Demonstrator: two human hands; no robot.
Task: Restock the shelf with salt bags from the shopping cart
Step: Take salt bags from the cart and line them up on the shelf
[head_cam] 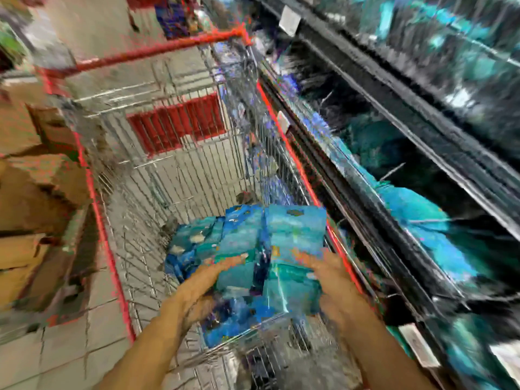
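from the head camera, which is heavily smeared and blocky, i see both of my hands reaching down into the shopping cart (174,153), a wire basket with red trim along its rim and a red handle bar at the far end. my left hand (202,285) lies against the left side of a stack of blue salt bags (270,249), fingers stretched forward along the packs; whether they are curled under the stack or just pressed flat against it i cannot tell through the blur. my right hand (334,282) is on the right side of the same stack, fingers laid over its top edge, and again i cannot say if it is grasping or only pressing. the stack sits between the two hands at the near end of the cart, up around the level of the rim. more blue bags (185,246) lie lower in the basket, just to the left of the stack.

to the right, touching or just beside the cart, runs the shelf (394,170), dark-edged, with teal and blue packs (416,218) lying on its lower level and more on the level above. pale price labels (289,21) hang on the shelf edges. brown cardboard boxes (31,170) stand on the tiled floor (56,358) left of the cart.
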